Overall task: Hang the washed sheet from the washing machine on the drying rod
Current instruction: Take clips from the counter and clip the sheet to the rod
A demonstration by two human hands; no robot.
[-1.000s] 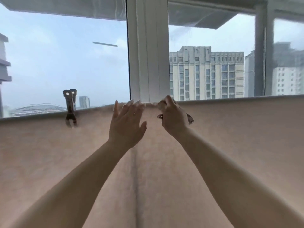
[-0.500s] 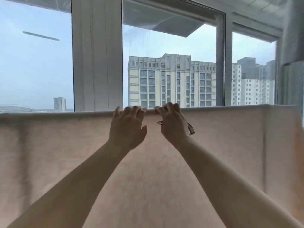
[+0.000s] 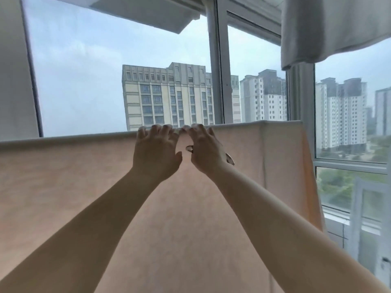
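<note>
Already draped: sheet (image 3: 84, 197) is hung over the drying rod (image 3: 63, 138), top fold running 9 to 3 o'clock, right edge near the window frame (image 3: 215, 70). Left hand (image 3: 155, 154) is laid open, fingers hooked over the fold, nothing gripped. Right hand (image 3: 206, 152) is curled on the fold with a metal clip (image 3: 229, 159) held in the palm. Risk, judged: unclipped wet fabric could be dragged sideways or slide off; clip could be dropped while repositioned.
</note>
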